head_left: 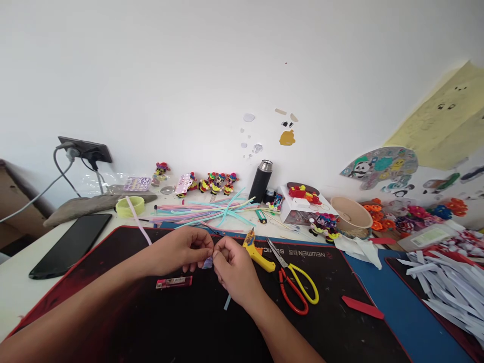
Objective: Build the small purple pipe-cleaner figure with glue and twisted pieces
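Observation:
My left hand (194,249) and my right hand (231,267) meet above the black desk mat, fingertips pinched together. Between them is a small bluish-purple piece (207,262) that looks like bent pipe cleaner; its exact shape is hidden by the fingers. A lilac pipe cleaner (139,222) slants up and left from behind my left hand. Below my right hand sticks out a light blue end (227,302). Close by on the right lie a yellow glue gun (259,252) and scissors (293,277) with red and yellow handles. A small red packet (174,282) lies below my left hand.
Pastel pipe cleaners (204,210) spread behind the mat (170,327). A black phone (70,247) and yellow tape roll (130,206) are left. Small figures (217,184), a black flask (260,181) and a bowl (351,217) line the wall. White strips (449,292) pile up right.

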A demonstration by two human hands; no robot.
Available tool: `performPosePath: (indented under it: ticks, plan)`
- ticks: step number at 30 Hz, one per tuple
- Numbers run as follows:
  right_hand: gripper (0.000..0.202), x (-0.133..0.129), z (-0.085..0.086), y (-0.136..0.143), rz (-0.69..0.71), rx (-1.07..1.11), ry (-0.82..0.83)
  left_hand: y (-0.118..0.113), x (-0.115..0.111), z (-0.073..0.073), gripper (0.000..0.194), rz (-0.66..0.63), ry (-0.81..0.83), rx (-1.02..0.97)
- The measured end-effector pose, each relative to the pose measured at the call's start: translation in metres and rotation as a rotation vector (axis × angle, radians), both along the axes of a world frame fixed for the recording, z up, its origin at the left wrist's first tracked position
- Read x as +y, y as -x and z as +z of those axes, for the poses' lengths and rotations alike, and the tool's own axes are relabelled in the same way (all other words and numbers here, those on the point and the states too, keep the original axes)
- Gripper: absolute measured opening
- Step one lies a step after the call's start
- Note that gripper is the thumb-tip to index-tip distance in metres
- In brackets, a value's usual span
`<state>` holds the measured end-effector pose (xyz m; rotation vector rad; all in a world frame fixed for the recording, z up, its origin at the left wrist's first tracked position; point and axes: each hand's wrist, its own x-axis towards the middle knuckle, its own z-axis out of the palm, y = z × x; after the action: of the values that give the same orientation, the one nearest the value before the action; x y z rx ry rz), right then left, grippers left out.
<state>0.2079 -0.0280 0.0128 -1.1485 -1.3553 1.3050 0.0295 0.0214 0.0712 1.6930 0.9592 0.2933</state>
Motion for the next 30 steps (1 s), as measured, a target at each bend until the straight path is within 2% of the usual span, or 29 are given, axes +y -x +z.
performPosePath:
  ticks: [15,30]
  plan:
    - [0.013,-0.0014,0.0012,-0.0019,0.005,-0.035,-0.004,-0.0018,-0.0012,0.0035,0.023,0.01,-0.002,0.007]
    - [0.013,-0.0021,0.0015,-0.0011,0.009,-0.018,-0.013,-0.001,-0.0006,0.0011,0.024,0.018,-0.016,0.014]
